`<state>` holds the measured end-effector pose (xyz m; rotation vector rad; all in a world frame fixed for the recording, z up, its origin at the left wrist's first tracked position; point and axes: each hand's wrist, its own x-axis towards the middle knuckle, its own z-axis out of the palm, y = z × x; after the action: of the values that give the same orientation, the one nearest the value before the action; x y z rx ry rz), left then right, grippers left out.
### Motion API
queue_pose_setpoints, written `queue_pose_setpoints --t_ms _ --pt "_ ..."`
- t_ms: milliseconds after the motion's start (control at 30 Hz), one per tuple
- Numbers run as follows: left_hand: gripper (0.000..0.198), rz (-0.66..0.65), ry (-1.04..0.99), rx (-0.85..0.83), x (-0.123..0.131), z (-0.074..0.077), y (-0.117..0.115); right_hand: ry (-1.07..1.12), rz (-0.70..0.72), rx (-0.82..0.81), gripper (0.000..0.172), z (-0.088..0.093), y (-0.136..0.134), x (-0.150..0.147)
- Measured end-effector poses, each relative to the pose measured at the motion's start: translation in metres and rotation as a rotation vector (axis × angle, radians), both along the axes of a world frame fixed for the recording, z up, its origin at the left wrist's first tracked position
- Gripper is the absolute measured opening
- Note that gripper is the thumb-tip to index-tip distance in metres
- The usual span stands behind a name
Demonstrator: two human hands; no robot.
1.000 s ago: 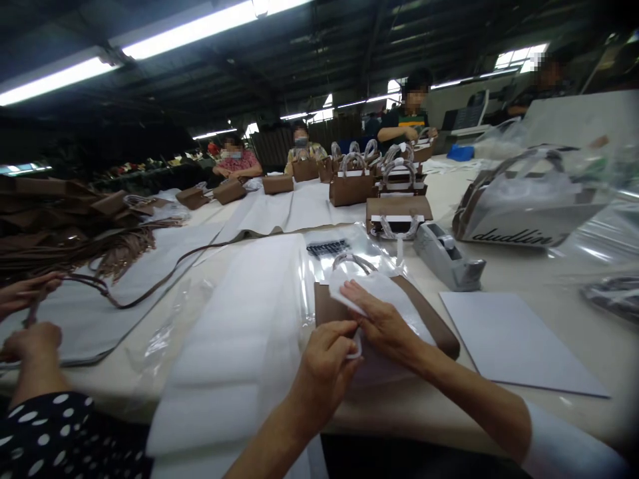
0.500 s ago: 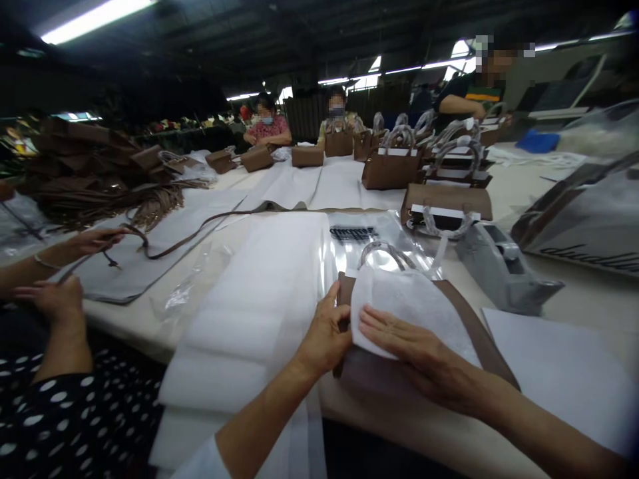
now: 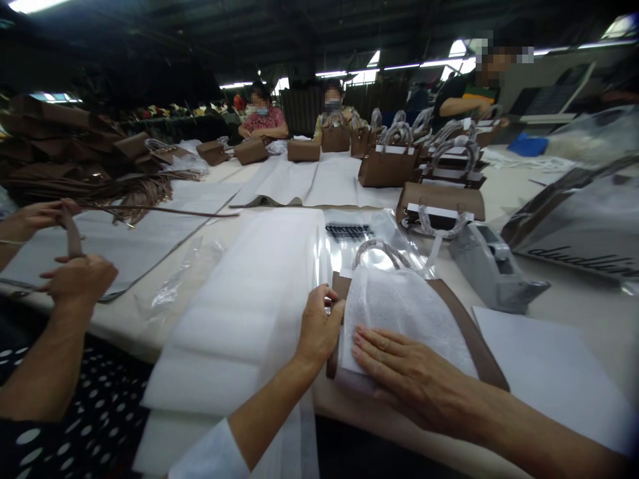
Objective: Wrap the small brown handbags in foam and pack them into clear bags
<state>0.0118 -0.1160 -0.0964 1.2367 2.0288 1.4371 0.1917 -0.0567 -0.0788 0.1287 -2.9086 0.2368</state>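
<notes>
While a white foam sheet (image 3: 404, 306) hides most of the brown handbag (image 3: 472, 332) lying on the surface (image 3: 589, 303), only its edges and wrapped handle (image 3: 379, 247) show | left hand (image 3: 319, 326) curled tight on the handbag's left edge, fingertips hidden | right hand (image 3: 404, 372) flat, fingers spread, pressing the foam sheet, gripping nothing

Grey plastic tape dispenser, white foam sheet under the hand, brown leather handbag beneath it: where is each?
Grey plastic tape dispenser (image 3: 492, 269): head view, middle of its body.
White foam sheet (image 3: 399, 309): head view, its bare centre.
Brown leather handbag (image 3: 472, 342): head view, exposed right edge.
</notes>
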Motion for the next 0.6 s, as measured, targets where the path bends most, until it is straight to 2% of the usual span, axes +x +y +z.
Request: queue_pose_setpoints --t_ms 67,100,167,233,267,367,400,433,467,533,600 --pt "0.014 -0.001 0.112 0.11 0.0 0.005 -0.011 0.009 -0.041 -0.04 0.044 0.0 -0.002 0.0" --pt "0.018 -0.085 0.222 0.169 -0.001 0.008 -0.02 0.011 -0.056 -0.066 0.043 0.0 -0.002 0.0" --pt "0.028 -0.359 0.521 0.261 -0.004 0.01 -0.037 0.021 -0.068 -0.127 0.04 0.001 -0.001 -0.001" --pt "0.037 -0.572 0.783 0.296 -0.007 0.006 -0.052 0.023 -0.046 -0.199 0.038 0.004 -0.001 -0.002" --pt "0.037 -0.602 0.866 0.314 -0.008 0.003 -0.057 0.026 -0.024 -0.249 0.037 0.006 0.0 -0.001" --pt "0.03 -0.534 0.978 0.401 -0.009 -0.008 -0.059 0.132 -0.031 -0.507 0.029 0.015 0.008 0.008" --pt "0.027 -0.517 0.993 0.426 -0.009 -0.01 -0.058 0.217 -0.103 -0.598 0.025 0.018 0.016 0.014" --pt "0.026 -0.505 1.006 0.44 -0.01 -0.012 -0.056 0.316 -0.233 -0.667 0.023 0.02 0.029 0.024" --pt "0.025 -0.501 1.021 0.448 -0.011 -0.014 -0.053 0.416 -0.414 -0.706 0.022 0.021 0.046 0.036" --pt "0.024 -0.509 1.057 0.488 -0.015 -0.018 -0.048 0.568 -0.863 -0.706 0.025 0.024 0.09 0.068" --pt "0.022 -0.518 1.077 0.559 -0.021 -0.025 -0.044 0.615 -1.256 -0.712 0.028 0.025 0.137 0.107"
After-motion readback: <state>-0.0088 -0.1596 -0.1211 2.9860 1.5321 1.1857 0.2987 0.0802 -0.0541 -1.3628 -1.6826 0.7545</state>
